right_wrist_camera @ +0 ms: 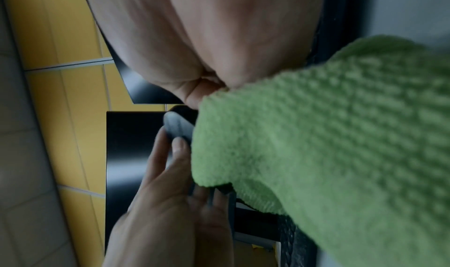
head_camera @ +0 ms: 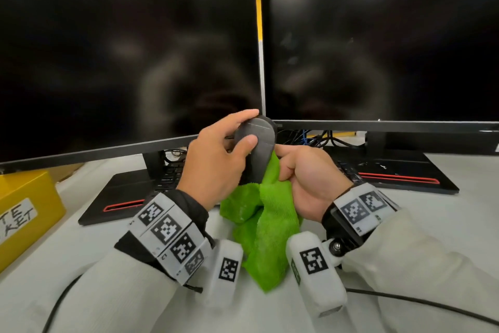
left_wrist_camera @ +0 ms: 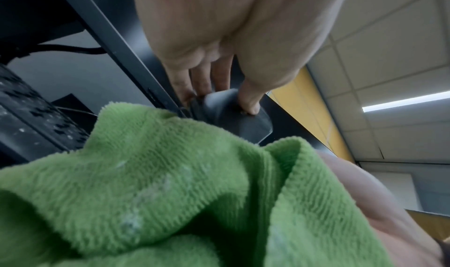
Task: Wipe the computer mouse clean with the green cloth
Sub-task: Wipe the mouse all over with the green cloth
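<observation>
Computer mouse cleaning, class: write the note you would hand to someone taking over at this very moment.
Left hand grips the computer mouse, lifted off the desk in front of the monitors.
Right hand holds the green cloth bunched, pressed against the mouse's lower right side; the rest hangs down.
Done: mouse picked up, cloth on it.
Left: how much is wiped cannot be told; finish wiping all sides, then set both down.

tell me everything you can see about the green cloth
The green cloth is a fuzzy, ribbed, towel-like rag, bright green with a few pale smudges. It hangs crumpled above the desk, bunched at the top in the right hand, which grips it and presses it against the dark grey mouse that the left hand holds.
</observation>
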Action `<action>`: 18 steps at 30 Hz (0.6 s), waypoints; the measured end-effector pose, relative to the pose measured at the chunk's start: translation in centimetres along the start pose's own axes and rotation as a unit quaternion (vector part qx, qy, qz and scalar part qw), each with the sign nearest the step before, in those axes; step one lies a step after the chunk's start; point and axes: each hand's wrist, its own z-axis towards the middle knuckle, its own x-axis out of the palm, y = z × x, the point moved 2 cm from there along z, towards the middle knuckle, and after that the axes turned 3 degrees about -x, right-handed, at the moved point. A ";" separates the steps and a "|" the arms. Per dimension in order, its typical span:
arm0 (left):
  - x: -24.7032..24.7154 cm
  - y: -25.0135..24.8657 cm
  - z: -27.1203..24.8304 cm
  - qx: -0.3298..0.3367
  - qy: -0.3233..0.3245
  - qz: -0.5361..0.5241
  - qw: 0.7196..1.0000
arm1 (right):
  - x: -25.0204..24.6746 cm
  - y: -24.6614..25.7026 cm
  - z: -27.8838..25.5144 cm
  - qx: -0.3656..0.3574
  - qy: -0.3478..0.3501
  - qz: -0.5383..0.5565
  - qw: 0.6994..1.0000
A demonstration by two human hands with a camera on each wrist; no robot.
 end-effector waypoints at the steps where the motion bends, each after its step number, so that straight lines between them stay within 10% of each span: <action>1: 0.0 0.1 0.0 -0.011 -0.009 0.026 1.000 | 0.1 -0.2 0.1 -0.005 -0.007 -0.010 1.000; 7: -0.7 -0.2 0.1 -0.062 0.027 0.173 0.983 | 0.1 -0.2 0.0 -0.021 -0.031 -0.064 0.997; 14: -1.9 -1.2 0.5 -0.041 -0.055 -0.106 0.992 | -0.7 -0.1 0.1 0.028 -0.037 -0.023 0.999; 18: -1.7 -1.4 0.1 -0.019 0.020 -0.107 0.994 | -0.7 0.1 0.1 0.034 -0.001 0.014 0.999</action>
